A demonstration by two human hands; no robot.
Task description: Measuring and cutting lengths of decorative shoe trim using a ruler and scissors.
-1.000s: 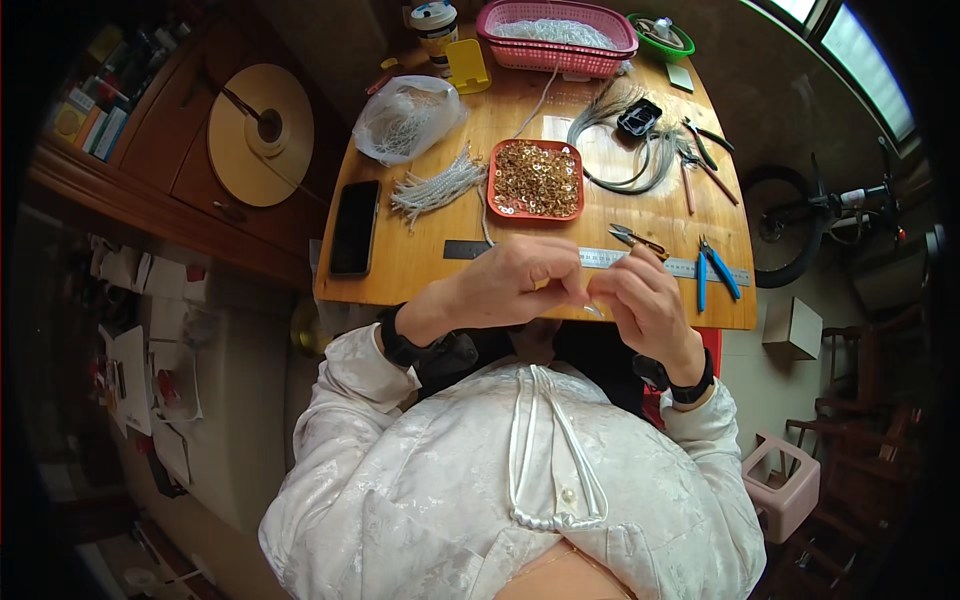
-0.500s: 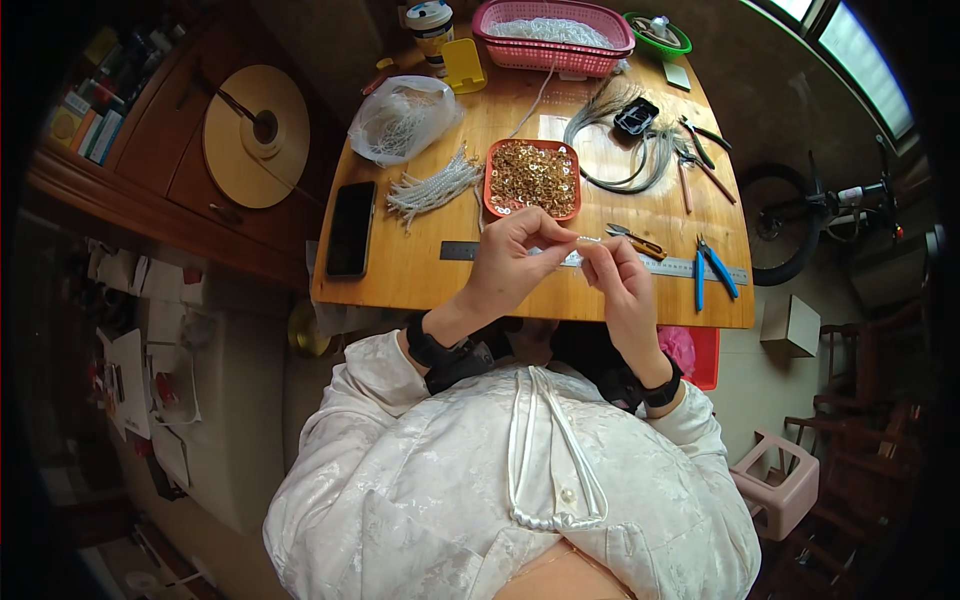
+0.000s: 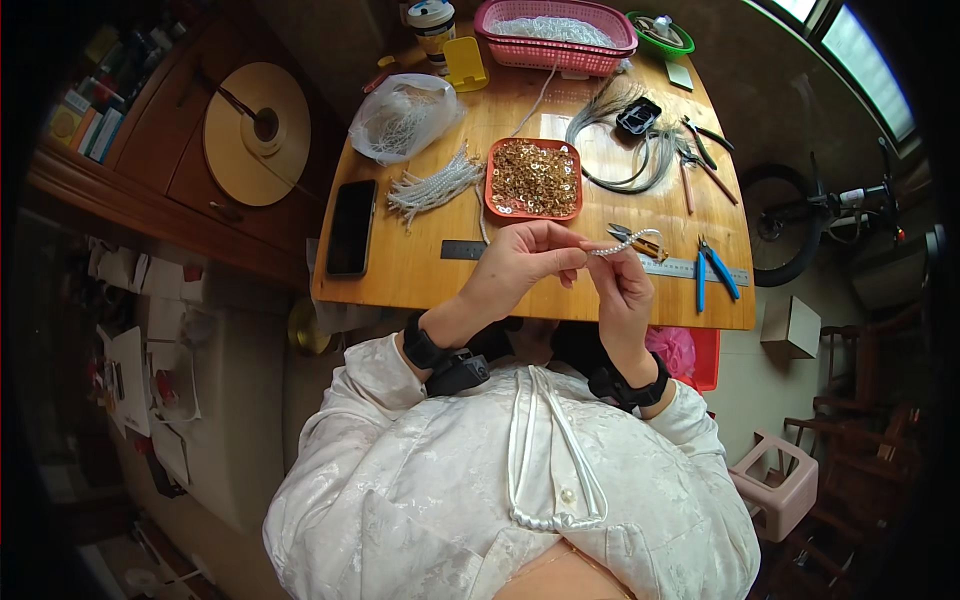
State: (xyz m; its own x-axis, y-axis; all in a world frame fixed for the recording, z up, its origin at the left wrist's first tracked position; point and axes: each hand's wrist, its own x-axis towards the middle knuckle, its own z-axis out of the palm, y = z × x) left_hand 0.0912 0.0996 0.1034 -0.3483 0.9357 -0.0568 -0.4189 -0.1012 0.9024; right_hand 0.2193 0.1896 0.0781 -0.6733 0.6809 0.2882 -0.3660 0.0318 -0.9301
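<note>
Over the wooden table [image 3: 410, 272], nearer its front edge than the orange tray [image 3: 545, 217], pinching a white beaded strand [image 3: 632, 240] in the left hand's [image 3: 515, 268] closed fingertips, with the right hand [image 3: 624, 288] curled beside it, grip unclear.

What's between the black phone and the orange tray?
A bundle of whitish strands, plus a pale cord beside the orange tray, in the head view.
</note>
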